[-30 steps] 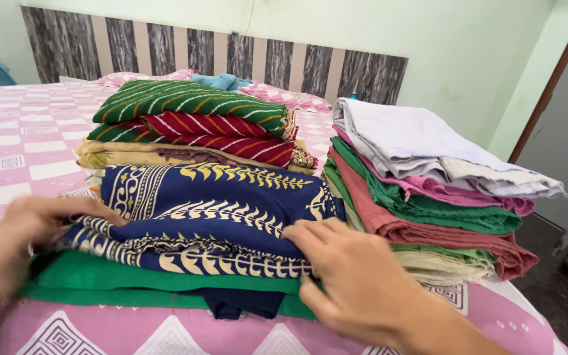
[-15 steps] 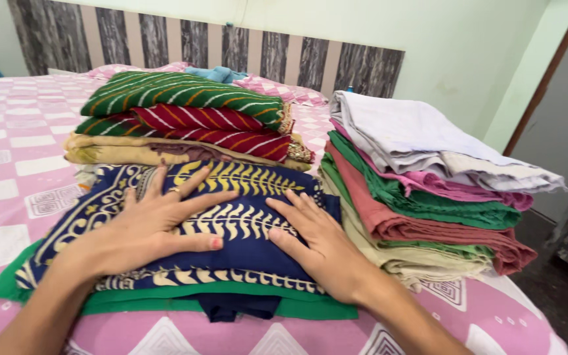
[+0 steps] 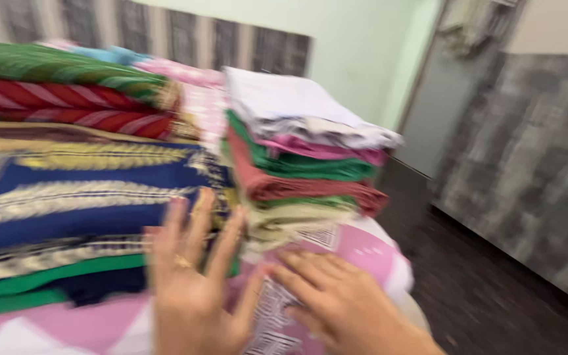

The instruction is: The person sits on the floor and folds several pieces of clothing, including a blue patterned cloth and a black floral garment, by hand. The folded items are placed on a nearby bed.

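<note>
Blue sari (image 3: 80, 197), blurred, cut off left; left hand (image 3: 195, 289) and right hand (image 3: 340, 306) spread flat, empty.

Landmark: the patterned folded cloth (image 3: 87, 197) on the bed (image 3: 363, 250). Behind it, a striped stack (image 3: 67, 92). To its right, a taller stack of folded clothes (image 3: 297, 158). Headboard (image 3: 185, 36) behind all.
</note>
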